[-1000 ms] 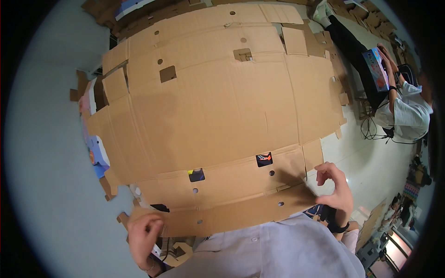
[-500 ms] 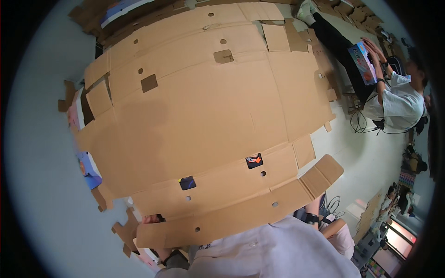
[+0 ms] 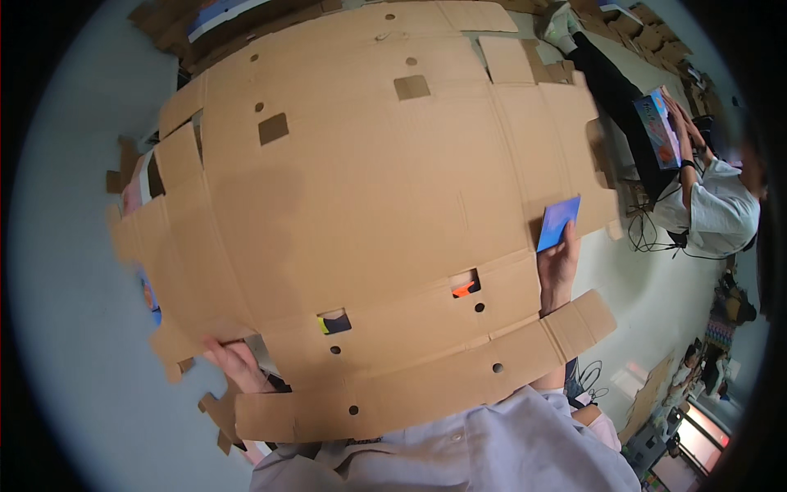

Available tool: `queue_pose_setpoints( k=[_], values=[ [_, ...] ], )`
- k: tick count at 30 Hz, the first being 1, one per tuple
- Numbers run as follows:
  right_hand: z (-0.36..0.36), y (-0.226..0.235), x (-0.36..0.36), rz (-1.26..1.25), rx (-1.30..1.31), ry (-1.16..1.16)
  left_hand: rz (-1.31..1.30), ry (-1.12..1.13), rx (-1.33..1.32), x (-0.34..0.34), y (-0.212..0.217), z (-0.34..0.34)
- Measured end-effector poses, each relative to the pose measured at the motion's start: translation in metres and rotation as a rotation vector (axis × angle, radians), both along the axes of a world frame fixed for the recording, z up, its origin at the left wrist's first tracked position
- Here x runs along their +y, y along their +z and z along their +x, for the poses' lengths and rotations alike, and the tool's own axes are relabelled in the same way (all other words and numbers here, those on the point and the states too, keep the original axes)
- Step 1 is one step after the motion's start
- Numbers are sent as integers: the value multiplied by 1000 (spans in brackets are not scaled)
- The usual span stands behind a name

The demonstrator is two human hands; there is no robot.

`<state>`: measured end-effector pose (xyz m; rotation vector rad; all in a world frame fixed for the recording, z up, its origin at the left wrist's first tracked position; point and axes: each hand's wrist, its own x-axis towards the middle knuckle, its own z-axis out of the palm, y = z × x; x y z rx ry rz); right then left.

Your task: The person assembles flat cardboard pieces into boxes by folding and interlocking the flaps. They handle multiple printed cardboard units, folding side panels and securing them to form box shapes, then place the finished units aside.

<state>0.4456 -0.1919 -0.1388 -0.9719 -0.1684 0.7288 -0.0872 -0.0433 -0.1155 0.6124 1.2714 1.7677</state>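
Note:
A large unfolded cardboard box (image 3: 369, 189), plain brown side up, spreads out before me. It has crease lines, square cut-outs, small round holes and flaps along its sides. My right hand (image 3: 559, 266) reaches up through the gap at its near right and grips a small flap (image 3: 559, 223), folded over so that its blue printed face shows. At the near left, my left hand (image 3: 236, 362) comes up through another gap, its fingers bent over the edge of the cardboard beside it. My forearms are partly hidden under the near strip (image 3: 393, 410).
Right of the cardboard, a seated person (image 3: 709, 193) holds a blue and pink printed box (image 3: 660, 131). Black cables (image 3: 648, 234) lie on the pale floor by that person. Brown cardboard pieces and another printed box (image 3: 217, 16) stand along the far side.
My right hand has come up through the near right gap and folded the small flap. My left hand has moved up onto the left edge. The cardboard has shifted and tilted slightly.

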Motion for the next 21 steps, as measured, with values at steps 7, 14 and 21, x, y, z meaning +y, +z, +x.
queue_pose_setpoints(
  k=[7,14,21],
  values=[
    [4,32,47,-155,-460,-147,-71,-40,486,41,9,-12],
    [31,39,44,-404,-1115,102,24,-244,1121,49,4,-10],
    [38,51,37,-452,-1143,312,247,-739,996,44,16,-19]
  ],
)
